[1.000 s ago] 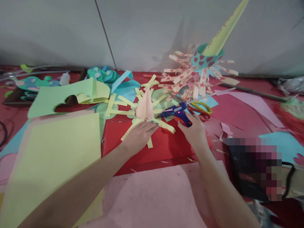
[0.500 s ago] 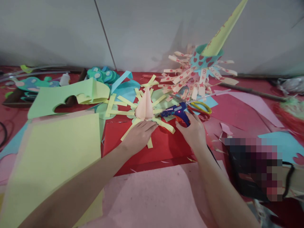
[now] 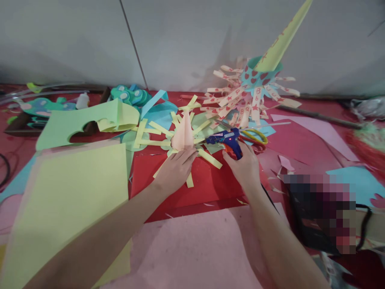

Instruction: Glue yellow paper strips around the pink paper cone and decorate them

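Observation:
My right hand is closed around the handle of a blue hot glue gun. A small red light glows on the gun, and its nozzle points left. To the left stands a pale pink folded paper cone, upright, with pale yellow paper strips radiating around its base. My left hand lies palm down at the near side of the cone, fingers stretched out, fingertips touching its base. One strip extends to the right of those fingers, under the gun. The cone's near bottom edge is hidden by my fingers.
Red sheet lies beneath the work. Behind it stands a paper craft with a tall yellow cone. Yellow-and-red-handled scissors are beside the gun. Yellow paper and cut green paper lie left. A grey wall closes the back.
The glue gun has drawn slightly right, away from the cone. My left fingers have shifted a little up and left against the cone's base. The lower right strip now lies straighter.

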Demonstrator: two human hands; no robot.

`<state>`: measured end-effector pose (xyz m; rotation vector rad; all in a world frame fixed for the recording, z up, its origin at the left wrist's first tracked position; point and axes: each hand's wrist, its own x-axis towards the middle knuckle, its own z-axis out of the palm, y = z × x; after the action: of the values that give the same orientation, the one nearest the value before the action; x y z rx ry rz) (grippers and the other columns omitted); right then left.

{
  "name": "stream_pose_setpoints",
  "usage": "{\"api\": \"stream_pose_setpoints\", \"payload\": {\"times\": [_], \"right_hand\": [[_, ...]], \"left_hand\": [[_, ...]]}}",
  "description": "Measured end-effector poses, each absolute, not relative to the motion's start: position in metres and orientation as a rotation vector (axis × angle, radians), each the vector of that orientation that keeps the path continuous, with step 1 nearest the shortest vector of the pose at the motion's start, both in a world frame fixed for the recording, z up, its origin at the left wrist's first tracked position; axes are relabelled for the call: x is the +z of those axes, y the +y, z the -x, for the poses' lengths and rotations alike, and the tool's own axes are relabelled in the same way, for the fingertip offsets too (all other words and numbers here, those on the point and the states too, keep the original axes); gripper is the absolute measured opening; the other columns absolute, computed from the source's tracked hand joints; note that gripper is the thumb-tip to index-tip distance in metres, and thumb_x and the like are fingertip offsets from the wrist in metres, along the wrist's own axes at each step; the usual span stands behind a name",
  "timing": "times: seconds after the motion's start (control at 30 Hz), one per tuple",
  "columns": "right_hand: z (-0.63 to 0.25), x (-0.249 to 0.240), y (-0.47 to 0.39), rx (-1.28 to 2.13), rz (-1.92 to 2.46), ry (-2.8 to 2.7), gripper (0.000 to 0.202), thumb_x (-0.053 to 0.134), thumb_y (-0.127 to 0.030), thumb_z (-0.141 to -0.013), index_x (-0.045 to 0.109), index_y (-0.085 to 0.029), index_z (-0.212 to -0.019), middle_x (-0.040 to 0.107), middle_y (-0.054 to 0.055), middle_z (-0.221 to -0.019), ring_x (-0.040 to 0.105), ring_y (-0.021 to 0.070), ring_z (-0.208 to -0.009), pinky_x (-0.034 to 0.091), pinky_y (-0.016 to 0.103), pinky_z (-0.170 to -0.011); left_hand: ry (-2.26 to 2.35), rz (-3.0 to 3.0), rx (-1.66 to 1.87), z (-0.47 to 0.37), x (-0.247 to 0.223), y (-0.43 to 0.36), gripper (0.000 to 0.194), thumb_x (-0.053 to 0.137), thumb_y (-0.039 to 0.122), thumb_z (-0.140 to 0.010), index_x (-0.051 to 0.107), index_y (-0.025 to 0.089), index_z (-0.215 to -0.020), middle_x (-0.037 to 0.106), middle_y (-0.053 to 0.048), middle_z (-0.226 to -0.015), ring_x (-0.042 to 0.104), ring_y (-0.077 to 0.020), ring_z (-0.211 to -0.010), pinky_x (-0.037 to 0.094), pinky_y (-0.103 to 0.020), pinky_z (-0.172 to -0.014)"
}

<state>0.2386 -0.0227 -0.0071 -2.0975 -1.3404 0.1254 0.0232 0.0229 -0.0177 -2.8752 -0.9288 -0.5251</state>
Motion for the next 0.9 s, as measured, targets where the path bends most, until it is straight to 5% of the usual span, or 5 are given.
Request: {"api": "stream_pose_setpoints", "payload": {"times": [0.4, 0.6, 0.9], "right_hand": [[-0.2382, -0.0088, -0.0227, 0.109, 2.099, -1.347, 0.052, 0.057, -0.049, -0.072, 0.058, -0.019, -0.114, 0.061, 0.013, -0.106, 0.056, 0.0297, -0.099, 0.044, 0.045, -0.083], [-0.2379, -0.0060, -0.0226, 0.127, 2.121, -1.330, 0.052, 0.057, -0.049, -0.072, 0.059, -0.017, -0.113, 0.061, 0.013, -0.104, 0.056, 0.0288, -0.096, 0.043, 0.045, -0.083], [-0.2390, -0.0072, -0.0226, 0.116, 2.135, -1.319, 0.052, 0.056, -0.049, -0.072, 0.058, -0.016, -0.113, 0.060, 0.013, -0.102, 0.055, 0.0284, -0.094, 0.044, 0.044, -0.081]], "left_hand": [[-1.070, 2.886, -0.569, -0.0246, -0.0129, 0.0211, 0.039, 0.036, 0.014, -0.090, 0.048, 0.012, -0.127, 0.055, -0.013, -0.127, 0.056, -0.0233, -0.109, 0.048, -0.038, -0.088], [-1.021, 2.900, -0.653, -0.0245, -0.0078, 0.0195, 0.036, 0.037, 0.028, -0.094, 0.051, 0.012, -0.124, 0.059, -0.013, -0.122, 0.057, -0.0230, -0.108, 0.048, -0.037, -0.087], [-0.843, 2.983, -0.342, -0.0250, -0.0110, 0.0173, 0.047, 0.029, 0.040, -0.097, 0.046, 0.015, -0.133, 0.054, -0.008, -0.132, 0.049, -0.0207, -0.119, 0.040, -0.033, -0.094]]}}
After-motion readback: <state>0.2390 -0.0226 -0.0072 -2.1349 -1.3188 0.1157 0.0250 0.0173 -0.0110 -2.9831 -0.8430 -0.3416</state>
